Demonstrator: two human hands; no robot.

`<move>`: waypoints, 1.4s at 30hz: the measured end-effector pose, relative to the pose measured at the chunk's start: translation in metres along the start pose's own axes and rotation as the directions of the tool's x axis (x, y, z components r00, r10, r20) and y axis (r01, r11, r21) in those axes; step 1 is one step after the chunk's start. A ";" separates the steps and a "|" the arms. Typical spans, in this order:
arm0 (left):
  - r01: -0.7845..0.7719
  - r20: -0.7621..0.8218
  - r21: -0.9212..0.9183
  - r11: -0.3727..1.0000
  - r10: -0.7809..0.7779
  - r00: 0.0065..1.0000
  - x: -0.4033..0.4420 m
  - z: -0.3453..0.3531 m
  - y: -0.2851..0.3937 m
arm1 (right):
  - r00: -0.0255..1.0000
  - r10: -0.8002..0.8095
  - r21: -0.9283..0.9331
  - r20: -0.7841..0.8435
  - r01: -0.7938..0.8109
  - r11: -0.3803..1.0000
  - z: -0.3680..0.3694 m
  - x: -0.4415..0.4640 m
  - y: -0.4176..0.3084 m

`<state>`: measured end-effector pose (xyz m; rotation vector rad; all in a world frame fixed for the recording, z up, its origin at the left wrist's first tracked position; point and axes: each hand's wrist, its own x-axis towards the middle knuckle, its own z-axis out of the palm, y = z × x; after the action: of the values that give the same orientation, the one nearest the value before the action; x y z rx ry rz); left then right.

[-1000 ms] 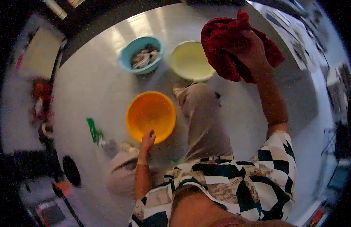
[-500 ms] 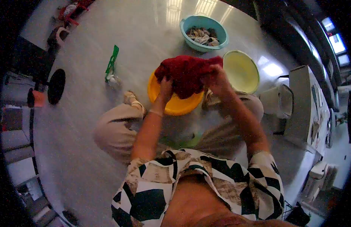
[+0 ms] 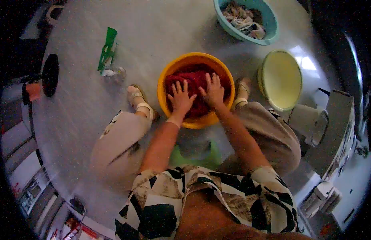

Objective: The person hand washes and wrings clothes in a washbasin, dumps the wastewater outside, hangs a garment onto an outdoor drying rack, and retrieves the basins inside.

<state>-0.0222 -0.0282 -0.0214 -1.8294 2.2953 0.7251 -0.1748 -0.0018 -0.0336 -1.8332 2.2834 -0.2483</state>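
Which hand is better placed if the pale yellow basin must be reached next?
Probably the right hand: it rests on the red cloth nearer the pale yellow basin, while the left hand must reach across it.

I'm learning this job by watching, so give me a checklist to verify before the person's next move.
1. Red cloth inside the orange basin: ok.
2. Left hand on the cloth: ok.
3. Right hand on the cloth: ok.
4. Water under the cloth: cannot tell, hidden.
5. Yellow basin standing apart from the orange one: ok.
6. Floor free of loose items: not ok, a green object lies to the left.
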 end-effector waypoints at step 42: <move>-0.003 0.053 -0.763 0.646 0.067 0.996 0.015 0.057 -0.013 | 0.703 0.197 0.730 0.684 -0.656 -0.192 0.035 -0.008 -0.001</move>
<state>-0.0258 -0.0191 -0.0811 -1.9478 2.1154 1.9870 -0.1632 0.0062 -0.0669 -0.1275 1.3984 -1.0133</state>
